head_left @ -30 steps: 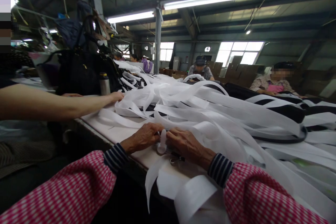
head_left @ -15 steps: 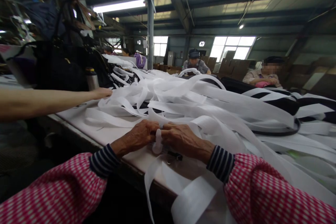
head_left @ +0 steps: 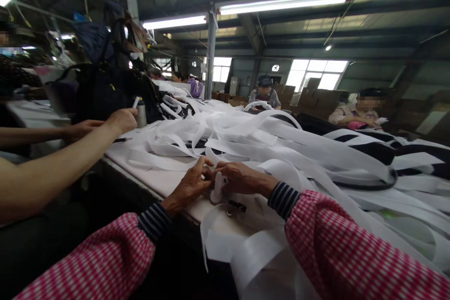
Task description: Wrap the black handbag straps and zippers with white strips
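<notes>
My left hand [head_left: 191, 185] and my right hand [head_left: 239, 178] meet at the near edge of a white table [head_left: 165, 180]. Both pinch a folded loop of white strap [head_left: 218, 187] that stands up between the fingertips. The strap runs down over the table edge toward my lap [head_left: 253, 258]. Small scissors [head_left: 235, 207] lie on the table just under my right wrist. A big heap of white straps [head_left: 267, 140] covers the table beyond my hands.
A co-worker's arm [head_left: 70, 154] reaches in from the left, its hand [head_left: 123, 119] closed on a small white piece. A metal bottle [head_left: 141, 112] and a dark bag [head_left: 101, 89] stand at the back left. Black fabric [head_left: 372, 152] lies under the straps on the right. Other people sit behind.
The co-worker's hand has lifted off the strap pile and drawn back left, now holding a white piece. My hands stay on the strap loop, my left fingers spread a little more.
</notes>
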Tool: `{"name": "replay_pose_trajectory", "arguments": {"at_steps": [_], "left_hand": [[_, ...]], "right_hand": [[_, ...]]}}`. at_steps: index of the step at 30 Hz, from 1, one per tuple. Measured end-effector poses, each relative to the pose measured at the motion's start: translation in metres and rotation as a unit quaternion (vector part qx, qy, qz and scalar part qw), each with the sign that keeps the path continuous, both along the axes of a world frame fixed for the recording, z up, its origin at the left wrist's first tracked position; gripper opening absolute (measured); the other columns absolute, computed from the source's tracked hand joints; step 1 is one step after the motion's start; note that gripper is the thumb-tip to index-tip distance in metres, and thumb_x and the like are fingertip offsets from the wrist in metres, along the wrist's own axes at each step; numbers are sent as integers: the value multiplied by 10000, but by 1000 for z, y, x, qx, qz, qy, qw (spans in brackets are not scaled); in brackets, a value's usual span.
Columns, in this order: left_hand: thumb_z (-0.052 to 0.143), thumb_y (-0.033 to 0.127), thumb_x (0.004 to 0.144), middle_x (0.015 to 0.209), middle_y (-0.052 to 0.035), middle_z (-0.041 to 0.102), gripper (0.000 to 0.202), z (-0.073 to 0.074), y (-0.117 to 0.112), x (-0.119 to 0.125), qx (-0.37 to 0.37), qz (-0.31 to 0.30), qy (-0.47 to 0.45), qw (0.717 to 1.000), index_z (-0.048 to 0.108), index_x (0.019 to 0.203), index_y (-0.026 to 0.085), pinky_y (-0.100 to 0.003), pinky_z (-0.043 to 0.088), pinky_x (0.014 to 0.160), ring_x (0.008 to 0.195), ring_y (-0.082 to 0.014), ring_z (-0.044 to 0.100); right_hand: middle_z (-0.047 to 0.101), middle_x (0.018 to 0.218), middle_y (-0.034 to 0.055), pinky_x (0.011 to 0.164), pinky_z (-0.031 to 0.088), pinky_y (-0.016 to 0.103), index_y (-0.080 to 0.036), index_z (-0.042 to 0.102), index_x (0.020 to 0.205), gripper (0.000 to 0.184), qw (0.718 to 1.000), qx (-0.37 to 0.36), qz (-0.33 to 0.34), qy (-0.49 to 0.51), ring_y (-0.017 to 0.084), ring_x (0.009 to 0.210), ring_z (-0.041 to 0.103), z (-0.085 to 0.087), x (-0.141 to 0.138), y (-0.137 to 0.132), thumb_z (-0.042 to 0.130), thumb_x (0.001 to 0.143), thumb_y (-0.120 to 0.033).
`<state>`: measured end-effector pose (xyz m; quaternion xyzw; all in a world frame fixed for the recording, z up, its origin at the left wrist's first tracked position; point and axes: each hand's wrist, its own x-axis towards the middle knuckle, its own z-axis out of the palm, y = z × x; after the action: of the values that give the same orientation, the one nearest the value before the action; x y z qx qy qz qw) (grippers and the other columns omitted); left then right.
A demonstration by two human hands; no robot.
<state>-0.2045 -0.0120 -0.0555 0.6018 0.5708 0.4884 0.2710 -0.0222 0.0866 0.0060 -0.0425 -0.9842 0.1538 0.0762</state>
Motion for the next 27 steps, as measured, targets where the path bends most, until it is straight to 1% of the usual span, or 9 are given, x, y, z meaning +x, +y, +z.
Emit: {"name": "replay_pose_trajectory", "arguments": {"at_steps": [3,6,9,11,15,19,21,24,27], "left_hand": [[684,282,778,995,-49,737,454,1,-9,8,21,54,42,997,503,1190,224,-315,514,726,913,-237,679],[661,218,786,1199,-79,676,430,11,-23,17,90,98,109,985,568,1206,238,-360,534,821,1107,-262,633],[664,198,838,1154,-53,645,268,20,-37,26,144,50,170,974,620,1099,235,-378,529,907,1113,-236,614],[678,170,852,1157,-44,622,208,20,-43,30,153,16,204,967,628,1045,228,-381,516,971,1124,-224,614],[625,97,892,1290,-65,560,231,3,-44,33,149,45,264,952,644,1088,217,-359,542,933,1048,-199,649],[537,108,980,1052,-46,609,155,-15,-44,35,147,60,311,937,666,988,194,-329,554,873,967,-192,661],[539,143,1001,1002,-41,610,147,-21,-45,35,147,66,319,934,673,967,195,-314,557,837,928,-185,659],[556,133,995,1092,-65,631,133,-26,-47,31,184,75,332,922,675,996,193,-337,557,879,1011,-206,644],[596,103,969,1125,-60,662,135,-28,-45,25,219,54,337,914,670,1026,201,-366,549,927,1084,-225,608]], "right_hand": [[713,1046,74,803,451,282,-144,723,1066,274,999,23,-19,-22,188,902,640,3,-3,1,705,800,-78],[728,1054,82,797,443,276,-141,732,1063,281,999,29,-23,-36,184,897,640,5,-3,0,728,787,-88],[723,1027,72,764,428,260,-135,721,1038,260,999,20,-26,-24,172,872,628,5,-2,1,754,781,-115],[706,987,60,749,414,255,-128,700,989,217,999,30,-21,-16,162,852,611,4,-1,1,753,778,-114],[671,991,46,742,399,254,-132,675,1013,240,999,39,10,-16,151,842,582,3,-2,2,735,784,-93],[639,1056,41,782,415,269,-174,689,1147,328,999,26,40,-6,156,878,593,1,-2,6,717,824,-125],[623,1088,45,814,429,277,-196,715,1154,333,999,26,43,-16,155,891,601,1,-2,9,723,827,-132],[627,1101,53,859,447,284,-196,751,1117,281,999,11,45,-26,153,904,610,2,-1,12,731,842,-142],[655,1105,61,847,465,275,-179,777,1065,210,998,-20,47,-34,143,869,611,5,-1,15,738,860,-163]]}}
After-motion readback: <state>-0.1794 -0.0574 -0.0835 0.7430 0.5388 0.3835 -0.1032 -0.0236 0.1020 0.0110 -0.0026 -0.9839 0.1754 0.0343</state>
